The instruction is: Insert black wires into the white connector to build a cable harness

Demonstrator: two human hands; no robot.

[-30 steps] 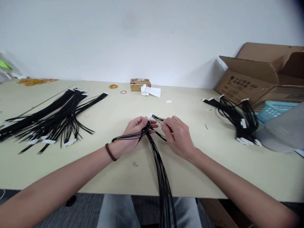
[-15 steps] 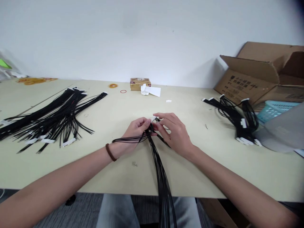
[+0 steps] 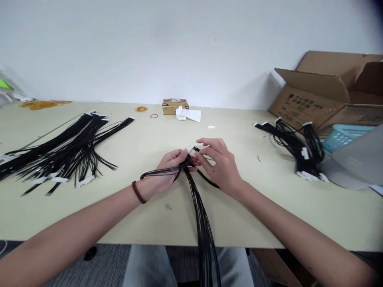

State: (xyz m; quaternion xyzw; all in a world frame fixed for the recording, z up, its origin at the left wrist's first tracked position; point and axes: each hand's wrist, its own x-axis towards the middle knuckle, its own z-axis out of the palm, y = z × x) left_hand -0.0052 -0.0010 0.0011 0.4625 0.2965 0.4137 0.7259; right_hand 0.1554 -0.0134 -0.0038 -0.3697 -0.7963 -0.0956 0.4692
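Observation:
My left hand [image 3: 172, 163] is closed on a black wire harness [image 3: 199, 211], with the thumb against its white connector [image 3: 190, 149]. Some of the wires loop back over the wrist, and the long bundle hangs down past the table's front edge. Just right of the connector is my right hand [image 3: 220, 161], its fingers bent but apart beside a few short wires. Whether its thumb touches the wires is hard to make out.
On the left lies a pile of black wire harnesses [image 3: 72, 147]. More harnesses [image 3: 295, 147] are at right, near an open cardboard box [image 3: 317, 95] and a teal basket [image 3: 344, 133]. Behind my hands sit a small box [image 3: 175, 104], white paper [image 3: 191, 115] and rubber bands [image 3: 141, 109].
My right hand's fingers have spread and drawn slightly up from the connector. A loop of black wires at my left thumb stands out more now. My left hand still grips the harness.

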